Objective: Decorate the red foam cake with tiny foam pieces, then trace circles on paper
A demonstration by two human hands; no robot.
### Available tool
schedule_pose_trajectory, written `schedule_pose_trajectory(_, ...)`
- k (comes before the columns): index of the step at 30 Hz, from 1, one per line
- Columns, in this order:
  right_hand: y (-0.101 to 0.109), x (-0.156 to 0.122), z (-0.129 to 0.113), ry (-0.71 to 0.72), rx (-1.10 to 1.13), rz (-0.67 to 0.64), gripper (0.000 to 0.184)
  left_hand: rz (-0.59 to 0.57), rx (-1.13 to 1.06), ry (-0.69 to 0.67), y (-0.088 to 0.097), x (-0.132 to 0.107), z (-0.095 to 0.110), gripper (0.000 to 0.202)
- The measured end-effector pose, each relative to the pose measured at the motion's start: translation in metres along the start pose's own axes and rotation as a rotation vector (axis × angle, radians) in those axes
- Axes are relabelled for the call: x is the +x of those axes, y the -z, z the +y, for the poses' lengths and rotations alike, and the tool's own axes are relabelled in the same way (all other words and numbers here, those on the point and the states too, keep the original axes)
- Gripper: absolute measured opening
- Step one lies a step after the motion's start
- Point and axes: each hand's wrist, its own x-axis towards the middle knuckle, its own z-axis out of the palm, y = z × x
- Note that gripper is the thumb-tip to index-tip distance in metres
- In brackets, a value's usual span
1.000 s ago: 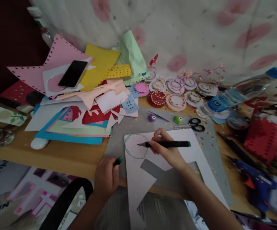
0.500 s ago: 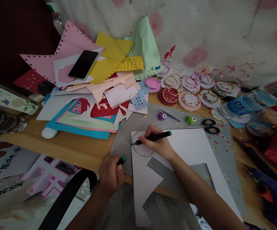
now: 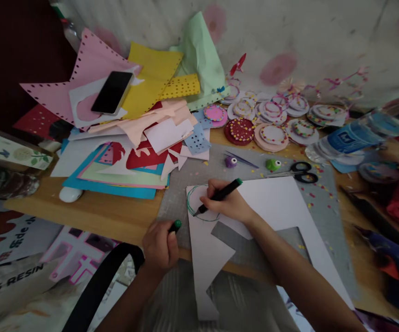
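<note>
My right hand (image 3: pixel 227 205) grips a black marker (image 3: pixel 220 193) with a green end, its tip touching a green circle (image 3: pixel 199 204) drawn on a white sheet of paper (image 3: pixel 275 207). The sheet has pieces cut out of it and lies on a grey cutting mat (image 3: pixel 199 173). My left hand (image 3: pixel 160 246) is closed in a fist at the table's front edge, holding the marker's green cap (image 3: pixel 176 226).
A heap of coloured paper (image 3: pixel 140 124) with a phone (image 3: pixel 112 92) on top fills the back left. Decorated paper discs (image 3: pixel 272 122), scissors (image 3: pixel 298 169), small punches (image 3: pixel 273 163), a water bottle (image 3: pixel 351 138) and a blue glue gun (image 3: pixel 393 263) lie to the right.
My right hand has swung the marker from lying level to tilted, and brought its tip down onto the circle's lower left edge. The left hand stays closed on the cap.
</note>
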Motion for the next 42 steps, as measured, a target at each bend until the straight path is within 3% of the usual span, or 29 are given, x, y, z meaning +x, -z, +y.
schedule_pose_trajectory(18, 0.015, 0.000, -0.005, -0.046, 0.025, -0.136, 0.023, -0.005, 0.008, 0.015, 0.000, 0.001, 0.000, 0.019)
schedule_pose_trajectory(29, 0.024, -0.001, -0.008, -0.061, 0.030, -0.131, 0.023, -0.006, 0.026, 0.031, 0.000, 0.000, 0.000, 0.022)
schedule_pose_trajectory(37, 0.046, -0.008, -0.004, -0.065, 0.062, -0.024, 0.028, -0.014, 0.020, 0.046, 0.000, -0.004, -0.002, 0.019)
schedule_pose_trajectory(42, 0.047, 0.000, 0.006, 0.002, 0.076, 0.279, 0.034, -0.012, 0.011, 0.040, 0.000, -0.002, -0.001, 0.019)
